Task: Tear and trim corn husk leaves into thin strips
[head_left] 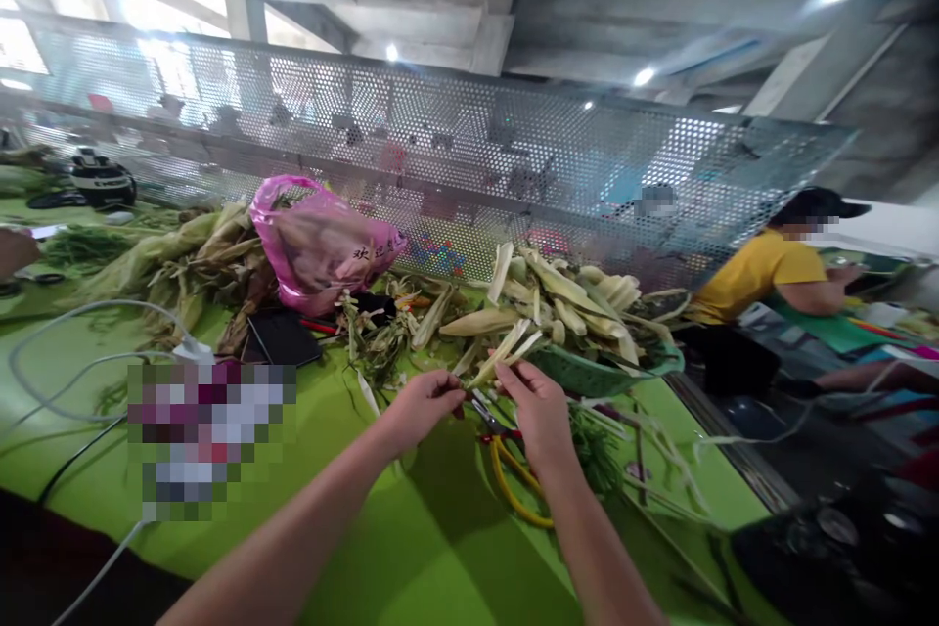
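Observation:
A pale dried corn husk [505,352], split into strips at its upper end, is held up over the green table. My right hand [539,406] pinches it between thumb and fingers. My left hand [425,403] is closed at the husk's lower end, its fingertips pressed together; the exact grip is small and partly hidden. Below the hands lie a cutting tool with yellow handles [506,484] and some red-marked metal jaws partly under my right hand. Just behind stands a green basket [602,372] heaped with corn husks [572,303].
A pink plastic bag [315,245] stands at the back beside piled husks [198,259]. A dark phone [283,337] and white cables [80,313] lie left. Green stringy bundle [593,450] lies right. A perforated metal screen [440,147] runs behind. A person in yellow [763,274] sits right.

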`<state>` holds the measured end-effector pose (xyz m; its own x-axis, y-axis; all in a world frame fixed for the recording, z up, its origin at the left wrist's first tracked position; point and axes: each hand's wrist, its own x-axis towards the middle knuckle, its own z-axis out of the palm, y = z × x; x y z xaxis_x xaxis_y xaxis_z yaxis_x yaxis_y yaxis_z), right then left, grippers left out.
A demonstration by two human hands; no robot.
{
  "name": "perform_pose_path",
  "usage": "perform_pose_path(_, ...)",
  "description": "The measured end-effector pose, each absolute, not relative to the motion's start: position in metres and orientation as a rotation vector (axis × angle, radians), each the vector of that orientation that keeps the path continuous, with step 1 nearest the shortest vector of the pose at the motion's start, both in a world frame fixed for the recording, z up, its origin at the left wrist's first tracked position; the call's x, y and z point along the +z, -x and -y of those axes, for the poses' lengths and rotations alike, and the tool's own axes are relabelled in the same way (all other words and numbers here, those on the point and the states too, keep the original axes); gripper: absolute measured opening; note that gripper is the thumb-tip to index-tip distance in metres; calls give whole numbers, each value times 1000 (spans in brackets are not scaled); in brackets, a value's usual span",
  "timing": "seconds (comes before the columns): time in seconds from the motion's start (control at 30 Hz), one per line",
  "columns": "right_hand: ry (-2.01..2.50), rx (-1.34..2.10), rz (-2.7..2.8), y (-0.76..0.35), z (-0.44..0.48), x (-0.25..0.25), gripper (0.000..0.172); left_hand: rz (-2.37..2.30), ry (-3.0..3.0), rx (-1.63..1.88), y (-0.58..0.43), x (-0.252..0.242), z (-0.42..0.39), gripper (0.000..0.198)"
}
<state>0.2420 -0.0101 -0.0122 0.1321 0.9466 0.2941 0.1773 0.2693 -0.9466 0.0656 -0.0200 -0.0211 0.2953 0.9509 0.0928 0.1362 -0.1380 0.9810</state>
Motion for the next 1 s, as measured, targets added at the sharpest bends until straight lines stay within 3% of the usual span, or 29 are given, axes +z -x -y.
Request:
perform_pose_path(0.23,1147,734,1354,-234,20,-5,25,-1099,-1377,1156,-64,-26,15,24)
perform_pose_path(0.4,961,379,1771,-218,33,2,4,-1077,-1190,1246,-62,-31,12,35)
perform_pose_path(0.6,895,85,2195,-207,40,4,16,-773,-876,1324,-63,-30,12,36)
perform_pose_path(0.67,890,189,2186,-208,41,7,16,-732,-830,1306,-64,-27,13,36)
perform_pose_path(0.83,951,872,1788,-217,42,11,16,-722,-844,1228,-63,-24,13,31)
perform_pose_path(1.0,993,1032,1322,-219,34,8,24,-723,-850,1125,-63,-19,17,31)
